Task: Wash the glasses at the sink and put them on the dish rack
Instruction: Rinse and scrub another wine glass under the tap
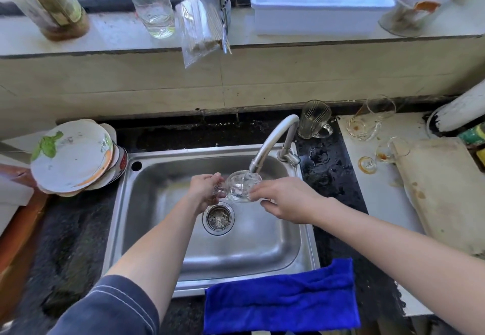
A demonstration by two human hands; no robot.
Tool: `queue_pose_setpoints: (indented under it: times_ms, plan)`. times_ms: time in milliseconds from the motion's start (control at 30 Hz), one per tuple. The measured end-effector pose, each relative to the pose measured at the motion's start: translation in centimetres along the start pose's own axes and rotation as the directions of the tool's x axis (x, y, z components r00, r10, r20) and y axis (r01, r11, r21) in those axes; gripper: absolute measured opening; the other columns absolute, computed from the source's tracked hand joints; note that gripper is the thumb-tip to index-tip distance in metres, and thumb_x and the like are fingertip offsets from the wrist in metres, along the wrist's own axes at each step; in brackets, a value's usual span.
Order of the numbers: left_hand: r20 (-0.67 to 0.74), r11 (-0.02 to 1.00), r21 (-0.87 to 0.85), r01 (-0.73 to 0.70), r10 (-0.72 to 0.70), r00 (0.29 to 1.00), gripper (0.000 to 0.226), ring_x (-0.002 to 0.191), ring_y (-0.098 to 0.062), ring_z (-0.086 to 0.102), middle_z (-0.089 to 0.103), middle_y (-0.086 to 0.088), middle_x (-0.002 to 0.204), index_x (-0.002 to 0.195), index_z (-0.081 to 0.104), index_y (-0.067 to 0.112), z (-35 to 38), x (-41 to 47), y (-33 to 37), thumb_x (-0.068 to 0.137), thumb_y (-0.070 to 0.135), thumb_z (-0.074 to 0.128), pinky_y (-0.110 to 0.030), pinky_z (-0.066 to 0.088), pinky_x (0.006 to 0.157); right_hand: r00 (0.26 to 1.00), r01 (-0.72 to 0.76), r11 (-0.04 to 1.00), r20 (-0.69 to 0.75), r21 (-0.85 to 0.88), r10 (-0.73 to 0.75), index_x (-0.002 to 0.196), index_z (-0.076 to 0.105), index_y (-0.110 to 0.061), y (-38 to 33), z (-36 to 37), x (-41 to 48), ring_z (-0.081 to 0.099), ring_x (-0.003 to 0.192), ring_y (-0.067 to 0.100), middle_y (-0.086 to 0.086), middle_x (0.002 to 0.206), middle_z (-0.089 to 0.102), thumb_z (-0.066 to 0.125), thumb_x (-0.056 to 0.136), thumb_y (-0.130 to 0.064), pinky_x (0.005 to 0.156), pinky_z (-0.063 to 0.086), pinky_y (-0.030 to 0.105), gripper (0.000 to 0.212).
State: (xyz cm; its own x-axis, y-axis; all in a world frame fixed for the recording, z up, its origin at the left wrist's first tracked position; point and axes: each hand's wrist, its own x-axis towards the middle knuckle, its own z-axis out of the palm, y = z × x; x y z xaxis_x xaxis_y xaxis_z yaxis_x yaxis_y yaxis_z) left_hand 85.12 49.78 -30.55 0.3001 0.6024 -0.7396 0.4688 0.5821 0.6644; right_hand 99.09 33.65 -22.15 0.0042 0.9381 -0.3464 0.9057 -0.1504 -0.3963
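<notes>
clear glass mug [240, 186] tilted at the spout of the steel faucet [273, 140], over the steel sink [262, 242]; water inside hard to make out. left hand [203, 190] curled round the handle side, handle mostly hidden. right hand [283, 203] pinches the rim. right counter: ribbed mug [313, 119], apparently empty; large glass [367, 124] and small glass [388, 152], both tipped, with orange-brown residue. fuzzy blue cloth [283, 300] drapes the sink's front edge.

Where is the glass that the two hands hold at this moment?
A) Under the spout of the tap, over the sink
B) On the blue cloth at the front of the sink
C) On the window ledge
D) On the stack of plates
A: the left hand and the right hand hold the glass just below the tap spout, above the sink.
</notes>
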Motion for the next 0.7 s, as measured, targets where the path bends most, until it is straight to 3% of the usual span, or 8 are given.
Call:
queue_pose_setpoints:
  times_ms: [100, 167, 300, 467, 600, 700]
  plan:
    - [0.035, 1.000, -0.010, 0.029, -0.028, 0.999, 0.013, 0.033, -0.013, 0.055, 0.062, -0.010, 0.076, 0.095, 0.060, 0.007, 0.7, -0.3, -0.2, 0.097, 0.019, 0.055, -0.021, 0.036, 0.042, 0.999, 0.003, 1.000, -0.038, -0.007, -0.004, 0.138, 0.051, -0.030, -0.5, 0.0, 0.5, 0.046, 0.132, 0.013, -0.018, 0.151, 0.037, 0.051, 0.095, -0.024, 0.102, 0.042, 0.035, 0.044]
    - [0.061, 0.999, 0.009, 0.038, -0.038, 0.997, 0.016, 0.032, -0.012, 0.054, 0.061, -0.010, 0.077, 0.103, 0.060, 0.005, 0.7, -0.3, -0.4, 0.097, 0.019, 0.055, -0.019, 0.035, 0.040, 0.999, 0.030, 0.999, 0.017, -0.013, -0.030, 0.138, 0.051, -0.029, -1.4, 0.5, 0.9, 0.046, 0.131, 0.015, -0.017, 0.152, 0.037, 0.051, 0.095, -0.025, 0.101, 0.042, 0.035, 0.044]
    - [0.048, 0.993, 0.115, 0.035, -0.041, 0.998, 0.013, 0.037, -0.016, 0.058, 0.061, -0.010, 0.080, 0.090, 0.060, 0.007, -0.8, 0.1, -1.0, 0.096, 0.018, 0.056, -0.018, 0.037, 0.036, 0.998, 0.055, 0.997, 0.027, -0.055, -0.053, 0.131, 0.059, -0.030, 0.0, -0.1, -0.4, 0.050, 0.127, 0.010, -0.019, 0.144, 0.047, 0.052, 0.094, -0.025, 0.098, 0.046, 0.037, 0.037]
    - [0.124, 0.988, 0.112, 0.103, -0.117, 0.985, 0.015, 0.035, -0.017, 0.057, 0.061, -0.012, 0.068, 0.104, 0.063, 0.001, -0.1, -0.1, -1.0, 0.095, 0.011, 0.057, -0.022, 0.047, 0.037, 0.998, 0.065, 0.998, 0.009, -0.016, -0.065, 0.139, 0.048, -0.027, -0.8, 0.3, 0.6, 0.047, 0.130, 0.019, -0.013, 0.153, 0.035, 0.057, 0.091, -0.024, 0.098, 0.045, 0.039, 0.050]
    - [0.121, 0.980, 0.164, 0.114, -0.135, 0.983, 0.015, 0.036, -0.019, 0.057, 0.062, -0.010, 0.059, 0.103, 0.061, 0.002, -0.8, 0.1, -1.5, 0.098, 0.014, 0.052, -0.019, 0.041, 0.039, 0.997, -0.006, 0.999, 0.073, -0.054, 0.010, 0.140, 0.047, -0.031, 0.2, -0.7, -0.4, 0.052, 0.124, 0.012, -0.018, 0.150, 0.039, 0.056, 0.092, -0.031, 0.099, 0.042, 0.032, 0.048]
    - [0.164, 0.982, 0.139, 0.129, -0.152, 0.975, 0.018, 0.036, -0.017, 0.056, 0.059, -0.010, 0.064, 0.102, 0.058, 0.003, 0.3, -0.3, -1.9, 0.100, 0.018, 0.047, -0.015, 0.039, 0.034, 0.995, -0.097, 0.994, 0.029, 0.059, 0.095, 0.147, 0.036, -0.028, -1.1, -1.3, 0.7, 0.057, 0.118, 0.019, -0.008, 0.154, 0.034, 0.060, 0.089, -0.030, 0.099, 0.045, 0.038, 0.063]
